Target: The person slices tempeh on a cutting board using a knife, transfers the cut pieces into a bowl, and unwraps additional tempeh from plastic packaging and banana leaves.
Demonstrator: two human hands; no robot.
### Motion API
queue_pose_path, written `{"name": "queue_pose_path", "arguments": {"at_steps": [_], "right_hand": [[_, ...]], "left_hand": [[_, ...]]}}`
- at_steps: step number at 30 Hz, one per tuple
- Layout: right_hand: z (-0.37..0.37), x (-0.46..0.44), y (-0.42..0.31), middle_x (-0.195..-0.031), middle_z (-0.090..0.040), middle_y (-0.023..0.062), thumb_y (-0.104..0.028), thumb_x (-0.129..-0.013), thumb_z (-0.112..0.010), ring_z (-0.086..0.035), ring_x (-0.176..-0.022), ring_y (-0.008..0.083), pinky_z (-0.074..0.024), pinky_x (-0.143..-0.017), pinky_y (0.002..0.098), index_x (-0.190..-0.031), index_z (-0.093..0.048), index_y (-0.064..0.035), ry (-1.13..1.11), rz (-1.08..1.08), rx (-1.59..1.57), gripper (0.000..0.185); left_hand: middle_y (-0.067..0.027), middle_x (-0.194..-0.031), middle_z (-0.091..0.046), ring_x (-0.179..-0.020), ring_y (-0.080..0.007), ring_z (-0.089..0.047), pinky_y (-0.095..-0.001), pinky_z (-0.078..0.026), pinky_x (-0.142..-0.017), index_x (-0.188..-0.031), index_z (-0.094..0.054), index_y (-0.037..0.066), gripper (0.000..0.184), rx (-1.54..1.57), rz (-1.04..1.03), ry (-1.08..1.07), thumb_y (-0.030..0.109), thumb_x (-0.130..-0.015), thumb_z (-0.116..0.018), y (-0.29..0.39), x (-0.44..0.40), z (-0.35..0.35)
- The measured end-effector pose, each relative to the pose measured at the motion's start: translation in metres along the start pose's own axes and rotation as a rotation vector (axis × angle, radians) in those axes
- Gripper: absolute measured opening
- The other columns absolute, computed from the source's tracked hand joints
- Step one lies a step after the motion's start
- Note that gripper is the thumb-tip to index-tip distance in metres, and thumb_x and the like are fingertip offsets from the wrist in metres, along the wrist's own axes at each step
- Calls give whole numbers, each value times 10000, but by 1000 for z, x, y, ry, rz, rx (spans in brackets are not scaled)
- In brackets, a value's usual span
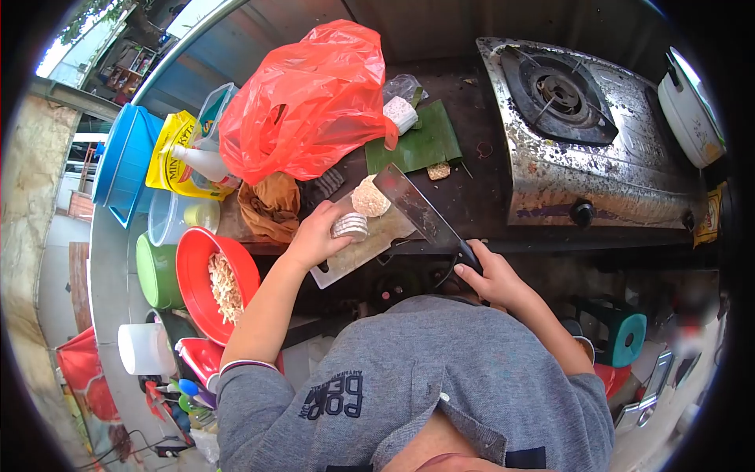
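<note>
My right hand [497, 274] is wrapped round the black handle of a cleaver [421, 211]. Its wide, stained blade points up and left, with the tip beside a round, pale, bumpy slice that looks like tempeh [370, 198]. That slice lies on a light cutting board [366, 253] at the counter's edge. A small stack of white-edged tempeh slices [351, 226] stands on the board, and the fingers of my left hand [317, 236] close round its left side. Behind the board, a white tempeh block [400, 116] rests on a green banana leaf [429, 145].
A red plastic bag [307, 102] bulges behind my left hand. Pale cut strips fill part of a red basin [193, 271] at left. A rusty gas stove [629, 157] stands at right. Near the bag are a yellow packet [167, 161] and a brown cloth-like bundle [270, 206].
</note>
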State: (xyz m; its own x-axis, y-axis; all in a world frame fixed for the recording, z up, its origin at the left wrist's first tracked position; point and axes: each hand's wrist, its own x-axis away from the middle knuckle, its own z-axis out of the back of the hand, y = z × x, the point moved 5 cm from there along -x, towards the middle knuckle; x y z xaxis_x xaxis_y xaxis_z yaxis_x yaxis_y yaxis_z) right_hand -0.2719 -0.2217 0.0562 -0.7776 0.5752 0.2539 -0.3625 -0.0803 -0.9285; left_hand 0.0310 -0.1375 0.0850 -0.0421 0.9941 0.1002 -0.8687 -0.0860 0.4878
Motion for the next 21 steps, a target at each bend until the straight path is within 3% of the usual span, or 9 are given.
{"name": "queue_pose_path", "arguments": {"at_steps": [6,7,10,21], "right_hand": [[-23,-28,-21,-785,-617,237,-263,-902,-588,-617,-760,414,-472,-655,439,-1098,-454,-8,-129,39,129,348],[-30,-34,-18,-756,-610,248,-250,-909,-575,-605,-744,438,-461,-635,472,-1054,-436,-7,-115,144,159,315],[-45,-45,-15,-735,-607,255,-238,-912,-564,-600,-728,444,-451,-626,499,-1045,-418,-8,-140,130,244,303],[-58,-57,-26,-741,-619,256,-210,-906,-543,-605,-730,454,-469,-638,534,-1040,-401,-19,-199,186,451,273]], "left_hand": [[-165,-1011,-588,-962,-347,-578,-417,-464,-825,-1117,-522,21,490,-62,211,372,163,-697,-730,-7,32,-33],[-190,-1055,-580,-989,-367,-566,-436,-450,-851,-1121,-500,17,462,-2,262,372,154,-729,-702,-9,33,-38],[-206,-1067,-566,-1009,-388,-550,-439,-438,-872,-1146,-468,10,477,34,230,504,147,-746,-691,-2,37,-43],[-224,-1094,-536,-1034,-404,-528,-439,-429,-885,-1161,-435,-4,512,48,306,520,177,-768,-707,-6,40,-45]]}}
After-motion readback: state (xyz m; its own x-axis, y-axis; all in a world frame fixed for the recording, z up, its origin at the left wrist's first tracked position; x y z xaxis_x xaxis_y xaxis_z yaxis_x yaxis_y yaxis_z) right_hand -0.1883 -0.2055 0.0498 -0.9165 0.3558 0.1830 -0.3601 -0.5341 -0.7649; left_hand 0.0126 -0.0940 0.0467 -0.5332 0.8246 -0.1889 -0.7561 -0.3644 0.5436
